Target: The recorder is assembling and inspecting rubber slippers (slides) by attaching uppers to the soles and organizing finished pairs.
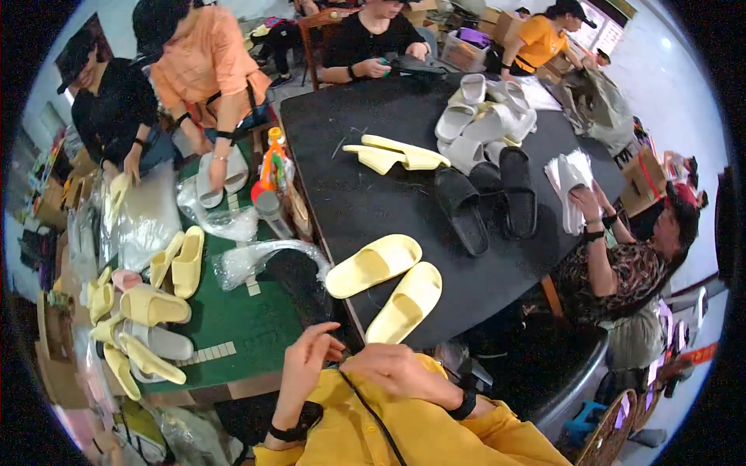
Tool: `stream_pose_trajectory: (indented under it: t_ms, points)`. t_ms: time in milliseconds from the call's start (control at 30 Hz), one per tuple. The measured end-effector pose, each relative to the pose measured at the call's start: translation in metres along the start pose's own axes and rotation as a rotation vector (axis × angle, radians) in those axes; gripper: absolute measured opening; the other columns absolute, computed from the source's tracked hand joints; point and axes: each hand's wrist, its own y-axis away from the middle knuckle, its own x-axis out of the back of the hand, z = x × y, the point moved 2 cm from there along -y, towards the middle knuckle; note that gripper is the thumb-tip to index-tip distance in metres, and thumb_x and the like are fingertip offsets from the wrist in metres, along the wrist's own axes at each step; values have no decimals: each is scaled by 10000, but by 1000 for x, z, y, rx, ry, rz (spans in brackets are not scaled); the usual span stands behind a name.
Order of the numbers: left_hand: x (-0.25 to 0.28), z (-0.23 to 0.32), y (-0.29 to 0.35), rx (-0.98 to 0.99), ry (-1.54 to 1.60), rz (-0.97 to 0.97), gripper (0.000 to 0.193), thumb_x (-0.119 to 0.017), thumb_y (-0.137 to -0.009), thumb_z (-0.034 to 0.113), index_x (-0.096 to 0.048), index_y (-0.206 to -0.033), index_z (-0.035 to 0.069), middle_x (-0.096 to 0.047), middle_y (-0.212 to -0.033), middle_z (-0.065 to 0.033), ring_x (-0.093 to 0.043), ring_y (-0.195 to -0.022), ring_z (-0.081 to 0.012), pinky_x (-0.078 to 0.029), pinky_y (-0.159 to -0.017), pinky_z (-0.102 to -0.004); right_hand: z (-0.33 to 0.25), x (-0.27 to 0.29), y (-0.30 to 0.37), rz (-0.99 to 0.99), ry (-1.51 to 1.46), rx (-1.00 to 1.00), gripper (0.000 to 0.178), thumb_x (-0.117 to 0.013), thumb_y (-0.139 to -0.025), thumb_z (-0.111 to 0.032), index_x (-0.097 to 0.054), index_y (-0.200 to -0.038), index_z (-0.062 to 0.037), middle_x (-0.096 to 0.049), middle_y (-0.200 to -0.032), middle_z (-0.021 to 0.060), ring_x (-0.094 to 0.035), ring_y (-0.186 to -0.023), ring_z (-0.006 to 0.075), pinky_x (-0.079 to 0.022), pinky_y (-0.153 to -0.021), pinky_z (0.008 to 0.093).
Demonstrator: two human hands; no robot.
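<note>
My left hand [309, 356] is raised in front of my yellow top, near the corner where the two tables meet. Its fingers are apart, and nothing shows in them. Close beside it, my right hand [398, 370] is bent inward; its fingers are blurred and partly hidden. Just beyond both hands, a yellow slide slipper [374, 266] and a second yellow slipper [406, 304] lie sole down on the black table [353, 217]. Neither hand touches them. A black dust-like cloth or bag [299, 283] lies left of the slippers, on the green table's edge.
Black slippers [462, 213], yellow slippers [396, 154] and a pile of pale slippers [486, 120] lie farther off. More slippers [155, 304] and plastic bags [148, 210] cover the green table [260, 342]. Bottles [272, 210] stand between the tables. Several people work around them.
</note>
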Motion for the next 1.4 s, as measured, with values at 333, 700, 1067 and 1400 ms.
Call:
stream_pose_trajectory:
  t_ms: [333, 700, 1067, 1400]
  points:
    - [10, 2, -72, -163, 219, 134, 179, -470, -930, 72, -584, -1005, -44, -638, -902, -106, -622, -774, -156, -519, -742, -277, -4, -22, 10, -172, -236, -2, 162, -583, -874, -131, -656, -996, -55, -641, -949, 86, -601, -924, 260, -466, -829, 337]
    - [-17, -79, -86, -192, -464, -193, 280, -433, -846, -64, -550, -1096, -19, -632, -993, -140, -595, -597, -166, -491, -565, -282, 106, 16, 66, 480, -384, -666, 260, -578, -876, -78, -565, -1126, -8, -646, -879, 54, -570, -826, 91, -445, -756, 221]
    - [-22, -131, -126, -420, -653, -176, 280, -448, -821, -72, -555, -1078, -35, -627, -982, -167, -612, -594, -204, -504, -579, -313, 158, -18, 90, 714, -403, -814, 154, -527, -908, -92, -470, -1041, -39, -598, -856, 54, -595, -786, 125, -469, -660, 232]
    - [-65, -93, -154, -653, -1035, -347, 784, -653, -807, 399, -328, -1334, -82, -386, -1352, -248, -312, -1289, -380, -285, -1057, -436, 206, -9, 52, 736, 342, -613, 309, -438, -942, -222, -497, -1139, 9, -521, -1126, 213, -518, -1013, 354, -417, -853, 437]
